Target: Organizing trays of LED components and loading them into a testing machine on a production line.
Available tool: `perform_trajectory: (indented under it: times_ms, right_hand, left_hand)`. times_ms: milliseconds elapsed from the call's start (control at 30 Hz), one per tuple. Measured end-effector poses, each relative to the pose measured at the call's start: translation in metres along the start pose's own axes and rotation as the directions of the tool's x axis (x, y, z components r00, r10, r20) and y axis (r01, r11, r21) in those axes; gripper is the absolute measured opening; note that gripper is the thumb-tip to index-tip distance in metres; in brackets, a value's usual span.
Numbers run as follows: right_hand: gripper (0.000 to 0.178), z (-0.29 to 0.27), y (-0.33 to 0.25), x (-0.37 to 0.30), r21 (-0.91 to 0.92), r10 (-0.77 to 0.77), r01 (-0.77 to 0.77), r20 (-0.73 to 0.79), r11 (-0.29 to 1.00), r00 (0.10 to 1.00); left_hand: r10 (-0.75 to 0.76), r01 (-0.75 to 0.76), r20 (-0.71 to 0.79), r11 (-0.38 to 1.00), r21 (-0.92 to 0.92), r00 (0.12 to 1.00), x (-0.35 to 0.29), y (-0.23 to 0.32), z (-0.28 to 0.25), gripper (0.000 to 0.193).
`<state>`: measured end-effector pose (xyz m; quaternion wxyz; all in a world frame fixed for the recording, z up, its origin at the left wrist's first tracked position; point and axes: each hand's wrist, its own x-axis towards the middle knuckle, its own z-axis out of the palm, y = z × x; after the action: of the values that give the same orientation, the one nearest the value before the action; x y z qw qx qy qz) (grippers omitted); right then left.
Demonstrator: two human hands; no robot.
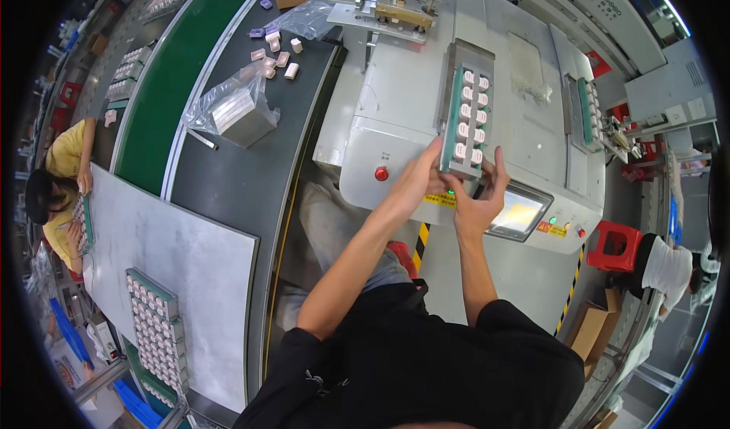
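Note:
A long green tray (457, 125) carries two rows of small pale pink parts (465, 112). It lies along a grey metal holder (470, 55) on top of a white machine (411, 87). My left hand (420, 176) grips the tray's near left corner, its fingers partly hidden behind the end. My right hand (477, 202) holds the near right end, thumb pressed against the front edge and forefinger raised. Just beneath the hands are a green lit button (452, 192) and a lit screen (520, 211).
Left of me, a dark bench (251, 163) bears a bagged metal block (242, 117) and loose pink pieces (275, 62). Filled trays (156, 322) stand on a grey board (205, 277). A seated person in yellow (68, 151) handles another tray. A red stop button (382, 173) juts from the machine.

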<state>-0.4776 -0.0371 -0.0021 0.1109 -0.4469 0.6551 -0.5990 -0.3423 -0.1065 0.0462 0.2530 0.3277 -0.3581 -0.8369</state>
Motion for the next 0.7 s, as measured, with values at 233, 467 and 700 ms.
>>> perform_trajectory:
  times_ms: [233, 467, 700]
  right_hand:
    - [0.099, 0.012, -0.009, 0.031, -0.243, -0.064, 0.064, 0.009, 0.968, 0.998]
    - [0.091, 0.012, -0.013, 0.064, -0.388, -0.059, 0.101, 0.118, 0.916, 0.991]
    - [0.077, -0.033, -0.012, 0.045, -0.519, -0.073, 0.141, 0.15, 0.843, 0.986]
  left_hand:
    - [0.045, -0.047, 0.039, 0.997, 0.065, 0.998, -0.038, -0.027, -0.017, 0.078]
    - [0.061, -0.059, 0.068, 0.998, -0.033, 0.996, -0.043, -0.04, -0.015, 0.071]
    - [0.128, -0.127, -0.031, 0.991, 0.035, 0.991, -0.047, -0.036, -0.028, 0.059]
